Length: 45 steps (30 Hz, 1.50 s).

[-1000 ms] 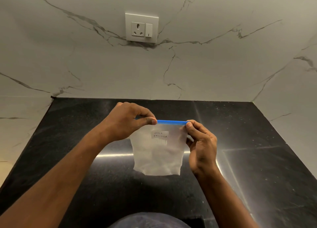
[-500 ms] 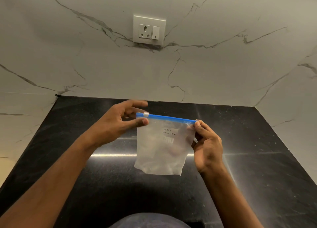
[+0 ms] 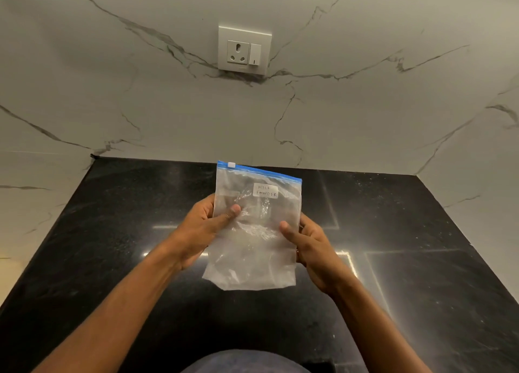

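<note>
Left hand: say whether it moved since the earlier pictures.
Yes: left hand slid from the top of the zip bag down its side, away from the wall socket.

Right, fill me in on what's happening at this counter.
A person holds a clear zip bag up in both hands above the black counter. The left hand pinches its left edge, thumb on the front; the right hand pinches the right edge, lower down. The white slider sits at the left end of the blue zip strip. The handwritten label appears to read milk powder, and the bag looks nearly empty.
</note>
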### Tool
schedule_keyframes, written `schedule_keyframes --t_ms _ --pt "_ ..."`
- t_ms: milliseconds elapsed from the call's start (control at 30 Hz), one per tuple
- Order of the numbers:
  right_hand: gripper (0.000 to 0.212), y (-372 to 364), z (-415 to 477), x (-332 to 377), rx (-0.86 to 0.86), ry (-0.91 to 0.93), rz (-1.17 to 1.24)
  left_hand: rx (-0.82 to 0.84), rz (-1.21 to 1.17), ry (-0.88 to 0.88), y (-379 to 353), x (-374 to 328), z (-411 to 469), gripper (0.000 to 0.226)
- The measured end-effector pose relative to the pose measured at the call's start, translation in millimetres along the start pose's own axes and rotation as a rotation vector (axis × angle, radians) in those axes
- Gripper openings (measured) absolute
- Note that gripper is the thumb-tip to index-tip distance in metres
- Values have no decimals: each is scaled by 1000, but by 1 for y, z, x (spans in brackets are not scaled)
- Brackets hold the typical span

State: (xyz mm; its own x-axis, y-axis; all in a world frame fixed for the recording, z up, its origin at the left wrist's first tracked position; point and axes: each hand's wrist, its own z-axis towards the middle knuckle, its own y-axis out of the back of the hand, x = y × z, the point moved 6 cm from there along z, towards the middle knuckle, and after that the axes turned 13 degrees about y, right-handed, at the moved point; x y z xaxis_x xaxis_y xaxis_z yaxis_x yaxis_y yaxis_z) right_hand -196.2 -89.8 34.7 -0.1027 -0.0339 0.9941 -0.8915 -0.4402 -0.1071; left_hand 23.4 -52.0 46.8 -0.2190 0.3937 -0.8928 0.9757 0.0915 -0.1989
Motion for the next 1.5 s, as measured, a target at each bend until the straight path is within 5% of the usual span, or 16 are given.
schedule_keyframes --t_ms 267,400,500,567,733,833,933,1100,1267,1500 --pt "25 9 1 1 -110 -16 154 -40 149 55 16 3 0 28" --pt "31 8 3 -8 -245 -83 333 56 -54 70 20 11 0 32" --pt "25 10 5 -15 -327 -122 448 331 -267 67 21 19 -4 67" --pt "22 14 5 -18 -344 -135 476 407 -165 24 19 20 -7 84" --pt "25 8 6 -21 -268 -197 414 82 62 -91 12 11 3 95" --pt "31 5 7 -14 -240 -162 400 -111 22 -168 10 2 7 77" --pt "60 5 5 1 -204 -36 482 -154 -127 -164 6 5 13 48" --pt "121 -33 -1 0 -162 58 418 -136 -196 -85 -18 20 10 37" --pt "70 -39 15 2 -498 59 469 -127 -173 -21 -38 29 3 41" --pt "31 -27 19 3 -491 299 20 -164 -157 -3 -40 23 3 35"
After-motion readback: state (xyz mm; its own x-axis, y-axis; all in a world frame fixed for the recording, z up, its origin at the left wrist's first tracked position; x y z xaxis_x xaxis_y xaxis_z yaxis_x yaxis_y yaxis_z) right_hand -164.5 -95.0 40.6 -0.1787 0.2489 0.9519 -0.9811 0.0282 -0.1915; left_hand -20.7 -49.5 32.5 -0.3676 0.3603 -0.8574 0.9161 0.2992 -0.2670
